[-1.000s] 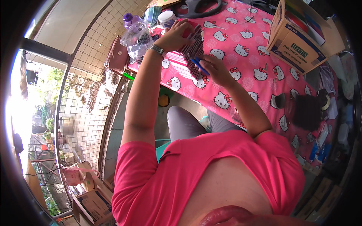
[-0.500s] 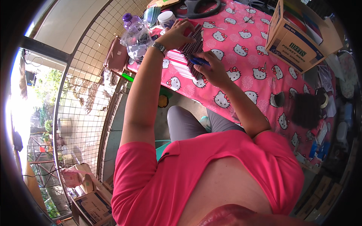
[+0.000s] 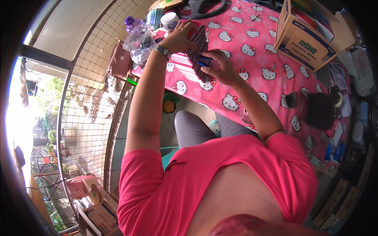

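Note:
On the table lies a dark, finely checked strip (image 3: pixel 201 55), slanting across a pink-and-white striped sheet (image 3: pixel 183 63). My left hand (image 3: pixel 182 37), wearing a watch, is curled over the far part of the strip and holds it down. Closer to me, my right hand (image 3: pixel 221 67) is closed on a blue pen-like tool (image 3: pixel 203 62), whose tip lies at the strip's right edge. Whether it is a pen or a cutter I cannot tell.
A pink cartoon-print cloth (image 3: pixel 252 51) covers the table. Beyond my left hand stand a white jar (image 3: pixel 169 20) and a clear plastic bag (image 3: pixel 138 45). An open carton (image 3: pixel 311 37) sits at the far right, and a steering-wheel-shaped black object (image 3: pixel 202 8) at the back.
My right hand and the blue tool have shifted slightly along the strip's edge. My left hand stays on the strip; the whole view has moved a little.

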Available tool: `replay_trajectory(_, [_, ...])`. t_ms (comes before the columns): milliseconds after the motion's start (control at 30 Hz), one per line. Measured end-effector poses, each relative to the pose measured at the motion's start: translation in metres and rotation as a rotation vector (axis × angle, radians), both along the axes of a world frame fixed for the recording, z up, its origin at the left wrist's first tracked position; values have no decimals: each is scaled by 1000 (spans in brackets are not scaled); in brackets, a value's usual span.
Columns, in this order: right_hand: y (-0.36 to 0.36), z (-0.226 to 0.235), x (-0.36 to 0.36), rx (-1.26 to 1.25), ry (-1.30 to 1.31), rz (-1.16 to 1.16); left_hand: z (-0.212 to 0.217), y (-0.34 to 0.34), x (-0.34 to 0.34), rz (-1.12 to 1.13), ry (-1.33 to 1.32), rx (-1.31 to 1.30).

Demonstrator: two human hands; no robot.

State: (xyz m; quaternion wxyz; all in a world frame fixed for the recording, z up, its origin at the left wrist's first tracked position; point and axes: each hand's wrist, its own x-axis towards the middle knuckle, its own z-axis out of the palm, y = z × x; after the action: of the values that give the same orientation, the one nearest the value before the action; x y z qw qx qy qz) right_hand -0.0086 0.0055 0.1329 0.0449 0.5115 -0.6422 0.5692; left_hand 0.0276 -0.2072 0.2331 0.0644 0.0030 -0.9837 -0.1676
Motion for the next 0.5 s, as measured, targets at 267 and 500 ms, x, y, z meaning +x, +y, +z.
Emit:
replay_trajectory(267, [-3,-19,-16,303,-948,512,-3,-4,-1,-23,-7,-5])
replay_trajectory(500, [-2,-11,-13,89,-145,155,3,7,0,47,-77,-132])
